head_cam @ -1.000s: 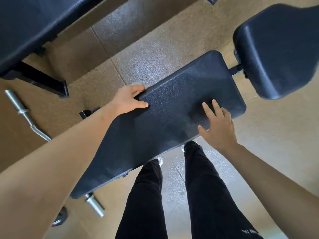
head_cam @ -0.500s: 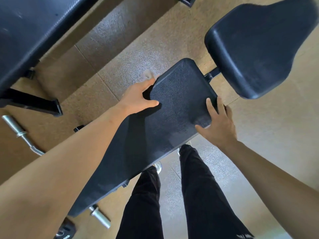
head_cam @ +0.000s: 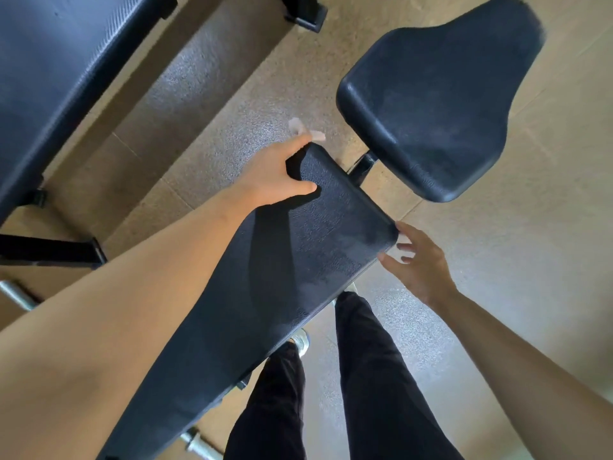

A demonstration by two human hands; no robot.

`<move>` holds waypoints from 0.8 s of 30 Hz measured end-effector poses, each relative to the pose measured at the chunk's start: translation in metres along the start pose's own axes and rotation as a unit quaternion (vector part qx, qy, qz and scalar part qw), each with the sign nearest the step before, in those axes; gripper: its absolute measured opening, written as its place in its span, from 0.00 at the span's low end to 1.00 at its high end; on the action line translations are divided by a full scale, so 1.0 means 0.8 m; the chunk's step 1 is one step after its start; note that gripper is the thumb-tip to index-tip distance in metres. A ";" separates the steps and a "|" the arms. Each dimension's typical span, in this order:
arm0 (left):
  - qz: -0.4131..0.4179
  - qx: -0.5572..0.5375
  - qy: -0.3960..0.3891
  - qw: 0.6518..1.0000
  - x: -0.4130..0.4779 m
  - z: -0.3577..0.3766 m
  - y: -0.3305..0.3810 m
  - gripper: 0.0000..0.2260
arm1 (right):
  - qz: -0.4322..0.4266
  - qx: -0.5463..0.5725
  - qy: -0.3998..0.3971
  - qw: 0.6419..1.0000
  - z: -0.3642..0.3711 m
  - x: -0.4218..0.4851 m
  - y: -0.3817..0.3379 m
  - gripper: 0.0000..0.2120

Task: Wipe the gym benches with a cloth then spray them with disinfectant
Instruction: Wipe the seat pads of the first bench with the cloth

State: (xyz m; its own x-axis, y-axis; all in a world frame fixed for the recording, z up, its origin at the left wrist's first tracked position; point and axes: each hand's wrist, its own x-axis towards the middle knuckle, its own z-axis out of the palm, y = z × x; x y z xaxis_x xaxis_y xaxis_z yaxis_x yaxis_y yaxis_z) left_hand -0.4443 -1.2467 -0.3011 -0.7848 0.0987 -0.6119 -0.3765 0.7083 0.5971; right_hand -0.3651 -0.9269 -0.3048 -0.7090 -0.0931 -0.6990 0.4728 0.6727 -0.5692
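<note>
Three black cushions: the long pad in the middle, the seat pad far right, another bench far left. Two hands, left hand and right hand. Two legs in black trousers. Two steel bar ends

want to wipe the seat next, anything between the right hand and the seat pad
Nothing visible does. The right hand sits at the back pad's near corner, and only bare floor lies between it and the seat pad; the frame bar is off to one side.
</note>
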 end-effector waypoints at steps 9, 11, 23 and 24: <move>0.133 0.214 0.005 0.968 0.016 0.033 0.025 0.31 | 0.010 0.050 -0.005 0.999 0.008 -0.001 0.005 0.35; 0.162 0.232 -0.003 0.959 0.008 0.047 0.033 0.30 | 0.016 0.055 -0.015 0.998 -0.001 0.003 0.003 0.32; 0.275 0.221 0.036 0.935 -0.026 0.105 0.052 0.30 | -0.081 0.020 -0.050 0.995 -0.064 0.070 -0.078 0.18; 0.264 0.208 0.051 0.941 -0.031 0.103 0.048 0.30 | -0.097 0.017 -0.064 0.993 -0.063 0.075 -0.087 0.17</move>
State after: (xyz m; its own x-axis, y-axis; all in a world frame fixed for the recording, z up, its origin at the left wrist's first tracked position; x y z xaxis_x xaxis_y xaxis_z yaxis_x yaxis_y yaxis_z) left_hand -0.3986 -1.1642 -0.3061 -0.8594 0.4606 -0.2219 0.2870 0.7938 0.5362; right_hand -0.4673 -0.9424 -0.2853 -0.7171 -0.3128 -0.6229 0.3527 0.6080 -0.7113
